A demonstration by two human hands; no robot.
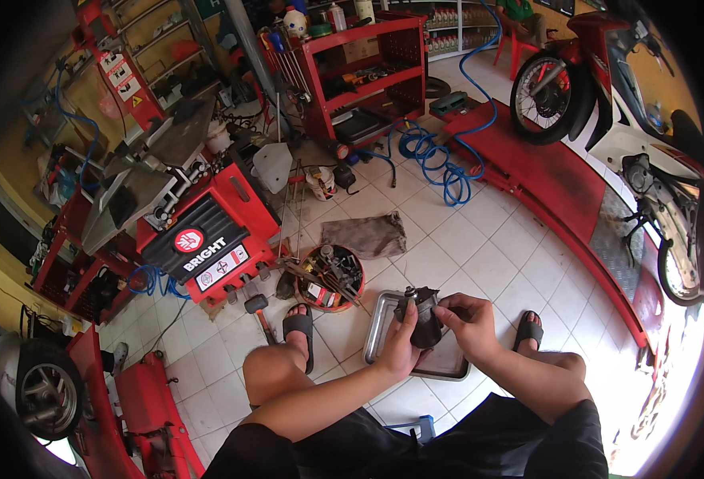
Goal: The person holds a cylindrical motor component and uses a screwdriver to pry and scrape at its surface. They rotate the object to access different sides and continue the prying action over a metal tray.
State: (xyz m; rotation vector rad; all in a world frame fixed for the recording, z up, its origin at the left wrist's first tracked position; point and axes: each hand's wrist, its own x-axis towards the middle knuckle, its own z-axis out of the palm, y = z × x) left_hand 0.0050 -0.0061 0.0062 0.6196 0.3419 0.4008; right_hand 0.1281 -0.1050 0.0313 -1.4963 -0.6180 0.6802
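A dark metal cylindrical part [427, 319] with a wider, uneven top is held up in front of me. My left hand [400, 350] is closed around its left side, thumb raised along it. The thumb and fingers of my right hand [472, 326] pinch at its upper right edge; whether a smaller piece is between them I cannot make out. Below both hands a shallow silver metal tray [371, 331] lies on the tiles, partly covered by the hands and the part.
Left of the tray stands a round tub [342, 305] of tools, with a hammer [261, 313] nearby. A grey cloth [365, 235] lies beyond. A red machine [223, 239] is at left, a red lift [543, 195] with a motorcycle [627, 152] at right. Blue hose [448, 172] coils on the floor.
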